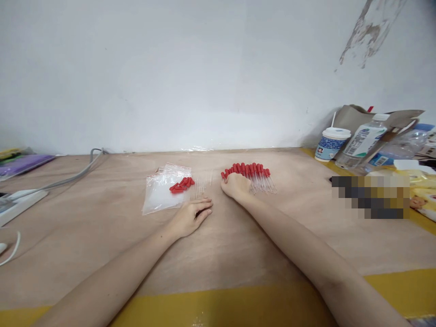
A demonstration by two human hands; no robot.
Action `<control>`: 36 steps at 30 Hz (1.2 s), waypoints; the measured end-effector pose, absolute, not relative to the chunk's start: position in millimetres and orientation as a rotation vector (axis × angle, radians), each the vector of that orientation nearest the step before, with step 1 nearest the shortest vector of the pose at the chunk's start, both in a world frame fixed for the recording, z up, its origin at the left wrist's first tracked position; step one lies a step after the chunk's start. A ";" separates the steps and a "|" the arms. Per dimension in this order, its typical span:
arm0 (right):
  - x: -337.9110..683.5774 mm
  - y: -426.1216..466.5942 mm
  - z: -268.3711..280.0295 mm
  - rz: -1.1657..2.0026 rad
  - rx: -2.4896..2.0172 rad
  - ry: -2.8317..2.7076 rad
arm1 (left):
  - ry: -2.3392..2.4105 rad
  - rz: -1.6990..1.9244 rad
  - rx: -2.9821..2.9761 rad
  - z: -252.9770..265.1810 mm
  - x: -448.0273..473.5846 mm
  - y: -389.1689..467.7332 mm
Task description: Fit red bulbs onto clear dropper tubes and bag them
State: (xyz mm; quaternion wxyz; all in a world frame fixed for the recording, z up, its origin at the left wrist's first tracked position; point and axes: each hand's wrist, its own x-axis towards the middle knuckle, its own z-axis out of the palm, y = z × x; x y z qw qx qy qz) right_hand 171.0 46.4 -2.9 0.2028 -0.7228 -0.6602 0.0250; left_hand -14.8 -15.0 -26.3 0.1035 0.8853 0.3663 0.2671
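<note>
My right hand (pixel 235 185) is closed at the left end of a row of clear droppers with red rubber bulbs (pixel 252 170). It pinches a dropper whose red bulb (pixel 223 175) shows just above the fingertips; the hand hides the rest. My left hand (pixel 195 217) rests on the table with its fingers stretched out, holding nothing. Just beyond it lie several thin clear tubes (pixel 203 184), hard to make out against the surface. Loose red rubber bulbs (pixel 181 185) form a small pile on a clear zip bag (pixel 157 200), left of the tubes.
The table (pixel 211 259) meets a white wall. At right are a blue paper cup (pixel 331 144), a clear bottle (pixel 364 141) and yellow packaging (pixel 424 188). At left, a grey cable (pixel 73 176) runs to a white power strip (pixel 25 205), near a purple packet (pixel 25 165).
</note>
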 end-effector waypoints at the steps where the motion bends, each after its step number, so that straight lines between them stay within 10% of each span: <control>1: 170.8 46.8 -4.1 0.066 -2.034 -1.839 | 1.080 0.792 2.610 -26.6 -15.2 -14.7; 36: 209.0 -6.5 10.5 0.049 -1.581 -2.332 | 1.795 1.006 2.712 -10.7 -57.6 14.4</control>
